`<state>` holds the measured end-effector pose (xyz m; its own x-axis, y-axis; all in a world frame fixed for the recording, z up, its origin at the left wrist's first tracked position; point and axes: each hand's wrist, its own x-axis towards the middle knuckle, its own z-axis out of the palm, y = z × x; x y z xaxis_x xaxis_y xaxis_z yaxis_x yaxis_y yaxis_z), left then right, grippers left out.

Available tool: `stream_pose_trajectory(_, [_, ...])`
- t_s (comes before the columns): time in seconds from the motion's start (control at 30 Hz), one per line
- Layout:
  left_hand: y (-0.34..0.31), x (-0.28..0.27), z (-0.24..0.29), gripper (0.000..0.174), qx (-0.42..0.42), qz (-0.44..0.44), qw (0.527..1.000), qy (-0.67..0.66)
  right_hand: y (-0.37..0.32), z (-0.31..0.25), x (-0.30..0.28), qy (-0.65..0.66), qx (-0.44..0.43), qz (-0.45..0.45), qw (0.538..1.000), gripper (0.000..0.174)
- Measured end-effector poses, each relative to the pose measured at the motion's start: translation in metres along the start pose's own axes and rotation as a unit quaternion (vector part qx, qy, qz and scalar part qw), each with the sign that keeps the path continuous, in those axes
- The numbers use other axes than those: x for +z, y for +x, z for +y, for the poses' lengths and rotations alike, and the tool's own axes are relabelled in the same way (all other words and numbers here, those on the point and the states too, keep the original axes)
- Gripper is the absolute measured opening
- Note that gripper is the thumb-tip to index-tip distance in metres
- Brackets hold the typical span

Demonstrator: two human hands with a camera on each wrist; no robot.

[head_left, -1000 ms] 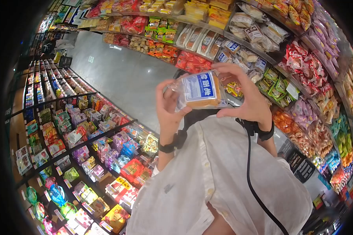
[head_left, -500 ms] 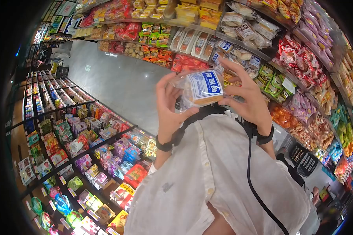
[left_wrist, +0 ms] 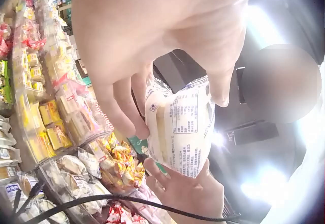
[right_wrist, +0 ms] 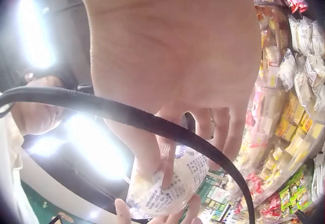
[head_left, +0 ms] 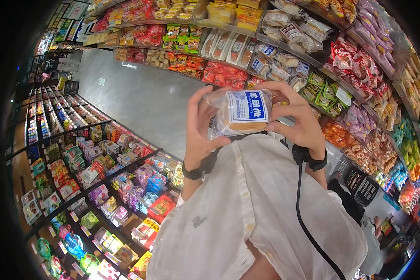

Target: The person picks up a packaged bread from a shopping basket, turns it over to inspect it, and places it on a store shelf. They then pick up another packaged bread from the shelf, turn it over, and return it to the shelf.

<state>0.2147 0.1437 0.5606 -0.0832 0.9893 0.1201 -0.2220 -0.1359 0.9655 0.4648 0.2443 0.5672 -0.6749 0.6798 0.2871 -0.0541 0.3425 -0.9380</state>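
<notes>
A packaged piece of bread in a clear wrapper with a blue and white label is held up between both hands in front of the white shirt. My left hand holds the wrapper's left end with thumb below and fingers above. At the other end, my right hand grips the package, its thumb near the lower corner and its fingers bent over the top. Rows of small print on the wrapper show in the left wrist view. In the right wrist view, a black cable crosses in front of the right hand.
Shelves of bagged snacks curve round the far side and right. A sloping display of boxed and bagged sweets stands at the left, and grey floor runs between them. A black cable hangs over the shirt from the right wrist.
The package tipped upward at its right end, then came back nearly level. My right fingers, spread wide a second ago, have closed in on its right end. The left hand keeps its hold.
</notes>
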Motion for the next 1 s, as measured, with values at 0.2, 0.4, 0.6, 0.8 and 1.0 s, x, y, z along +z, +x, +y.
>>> stream_pose_trajectory(0.2, [-0.002, -0.006, 0.001, 0.112, -0.009, -0.015, 0.999, 0.036, -0.001, -0.008, 0.001, -0.051, 0.000, 0.025, 0.998, 0.011])
stream_pose_trajectory(0.4, [-0.004, -0.015, 0.001, 0.106, -0.007, -0.019, 0.998, 0.055, -0.004, -0.010, 0.008, -0.072, 0.029, 0.044, 0.996, 0.012])
stream_pose_trajectory(0.6, [-0.005, -0.017, 0.001, 0.097, 0.002, -0.016, 0.999, 0.047, -0.008, -0.005, 0.012, -0.083, 0.024, 0.066, 0.994, 0.014])
stream_pose_trajectory(0.8, [-0.006, -0.016, 0.001, 0.096, 0.021, -0.019, 0.999, 0.044, -0.011, -0.001, 0.015, -0.091, 0.019, 0.081, 0.992, 0.012])
stream_pose_trajectory(1.0, [-0.009, -0.016, 0.003, 0.096, 0.013, -0.007, 0.999, 0.042, -0.009, -0.011, 0.017, -0.085, 0.033, 0.077, 0.993, 0.011])
